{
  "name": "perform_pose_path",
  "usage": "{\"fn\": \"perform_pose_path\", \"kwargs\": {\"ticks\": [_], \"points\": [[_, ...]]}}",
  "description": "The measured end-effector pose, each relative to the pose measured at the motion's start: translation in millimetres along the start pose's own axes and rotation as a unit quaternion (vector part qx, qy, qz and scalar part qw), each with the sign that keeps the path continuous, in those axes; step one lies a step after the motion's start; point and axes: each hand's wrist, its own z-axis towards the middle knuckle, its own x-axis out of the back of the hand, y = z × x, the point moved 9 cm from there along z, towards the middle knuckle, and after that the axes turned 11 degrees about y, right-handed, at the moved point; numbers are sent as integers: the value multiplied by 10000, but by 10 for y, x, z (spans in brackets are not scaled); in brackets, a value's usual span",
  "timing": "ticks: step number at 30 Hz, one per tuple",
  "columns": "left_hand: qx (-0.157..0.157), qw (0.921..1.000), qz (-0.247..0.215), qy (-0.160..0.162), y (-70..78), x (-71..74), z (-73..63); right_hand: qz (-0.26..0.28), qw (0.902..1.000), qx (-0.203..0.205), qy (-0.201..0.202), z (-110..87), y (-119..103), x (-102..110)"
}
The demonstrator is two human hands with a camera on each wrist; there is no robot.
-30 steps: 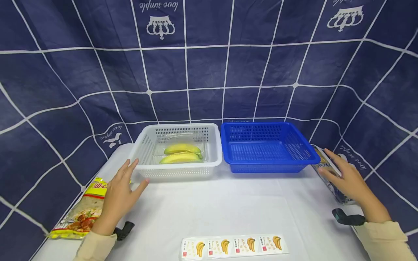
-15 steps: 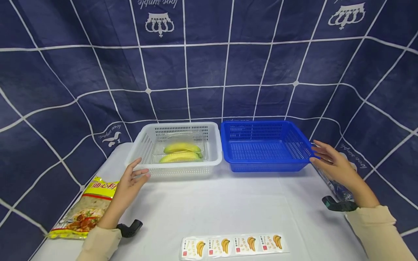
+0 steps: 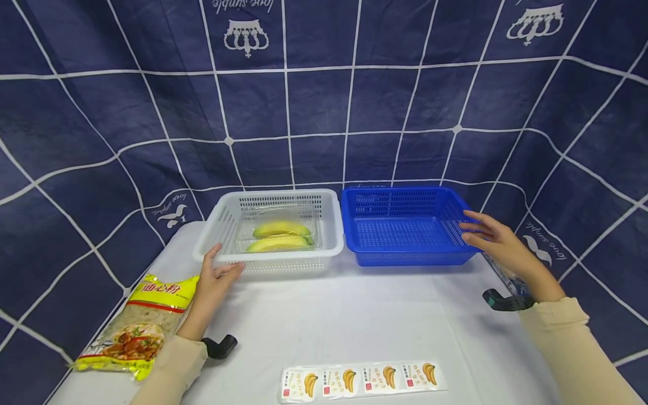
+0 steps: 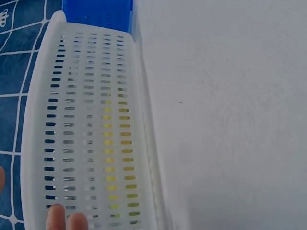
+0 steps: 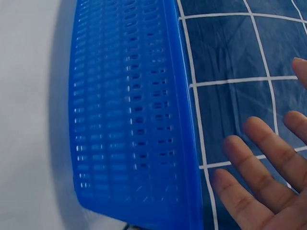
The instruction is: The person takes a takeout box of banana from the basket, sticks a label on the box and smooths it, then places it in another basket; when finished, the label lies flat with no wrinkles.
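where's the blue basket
In the head view, the blue basket stands right of centre, beside the white basket, with the right hand at its right end.

Navy, white-lined cloth [image 3: 321,107] behind white table [image 3: 364,315]

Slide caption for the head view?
Left hand near a white plastic basket holding two bananas, right hand near a blue plastic basket, banana-label strip in front.

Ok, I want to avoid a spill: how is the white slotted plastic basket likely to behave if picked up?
The white slotted plastic basket is probably light for its size, as slots pierce its walls. Its thin-looking sides may flex slightly. Lifted, it could dip toward its near side, where two bananas lie.
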Motion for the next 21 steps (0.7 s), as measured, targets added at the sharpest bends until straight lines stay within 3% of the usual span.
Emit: {"fn": "perform_pose_path", "kwargs": {"ticks": [8, 14, 21], "points": [[-118, 9974, -326, 638, -1, -11, 81, 523, 9981, -146, -283, 109, 26, -88], [-270, 9920, -578, 1087, -21, -12, 121, 335, 9970, -375, -581, 217, 60, -208], [-376, 9902, -690, 1156, -34, -30, 136, 356, 9945, -408, -896, 344, 42, -393]]}}
